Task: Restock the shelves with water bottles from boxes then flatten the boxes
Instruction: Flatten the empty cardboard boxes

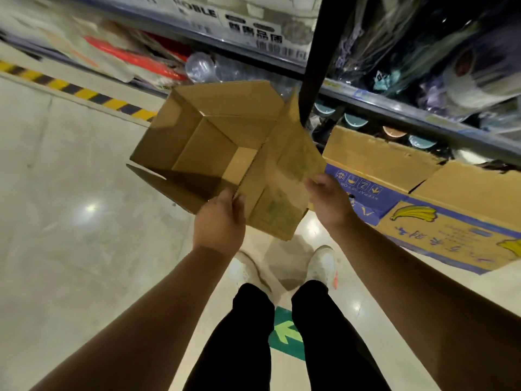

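Note:
I hold an empty brown cardboard box (214,142) in the air above the floor, its open side turned toward me and its flaps loose. My left hand (220,221) grips the near bottom edge of the box. My right hand (328,203) grips the right-hand flap at its lower corner. Clear water bottles (201,67) lie on the low shelf behind the box, partly hidden by it. Nothing is inside the box.
A dark shelf post (313,66) stands just behind the box. A blue and yellow banana carton (439,221) sits on the floor to the right under the shelf (394,108). Yellow-black floor tape (79,93) runs at the left. My feet (321,263) stand below the box.

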